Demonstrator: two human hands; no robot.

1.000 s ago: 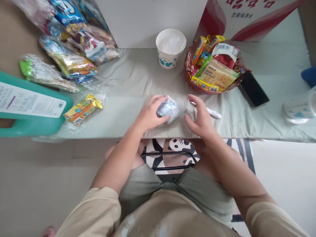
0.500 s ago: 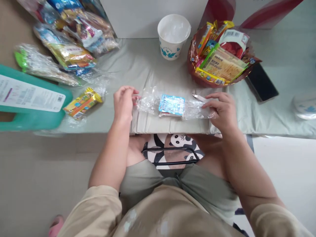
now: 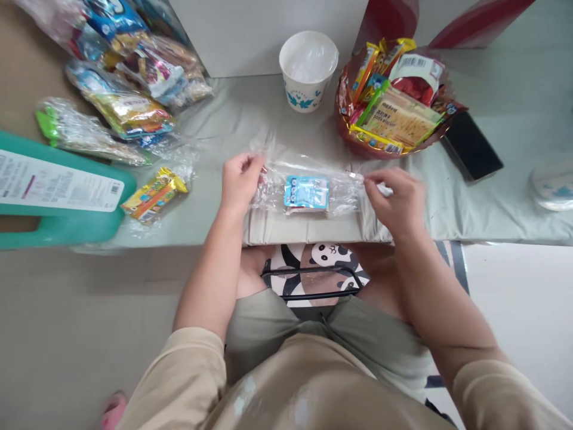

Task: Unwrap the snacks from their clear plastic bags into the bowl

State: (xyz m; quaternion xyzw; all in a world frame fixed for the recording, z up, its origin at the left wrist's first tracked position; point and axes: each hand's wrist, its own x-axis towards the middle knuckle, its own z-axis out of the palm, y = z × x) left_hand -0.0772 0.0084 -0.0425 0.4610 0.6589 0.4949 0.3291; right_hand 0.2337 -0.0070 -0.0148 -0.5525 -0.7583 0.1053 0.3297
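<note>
A clear plastic bag (image 3: 344, 194) lies stretched sideways on the cloth-covered table in front of me. Inside it, or under its film, sits a small light-blue snack packet (image 3: 306, 192). My left hand (image 3: 242, 179) pinches the bag's left end between thumb and fingers. At the opposite end, my right hand (image 3: 397, 197) grips the upper right corner with its fingers closed; it is slightly blurred. A small whitish object shows at the right fingers, too indistinct to name.
A snack-filled red basket (image 3: 342, 134) and a black phone (image 3: 473, 146) stand right. Behind is a paper cup (image 3: 308, 89). On the left are a green jug-like container (image 3: 67, 228), a yellow wrapped snack (image 3: 154, 194) and several bagged snacks (image 3: 129, 107).
My left hand has shifted right and closed on the bag's end. My right hand has moved from over the bag to pinch its upper corner, and the film is now lifted and spread.
</note>
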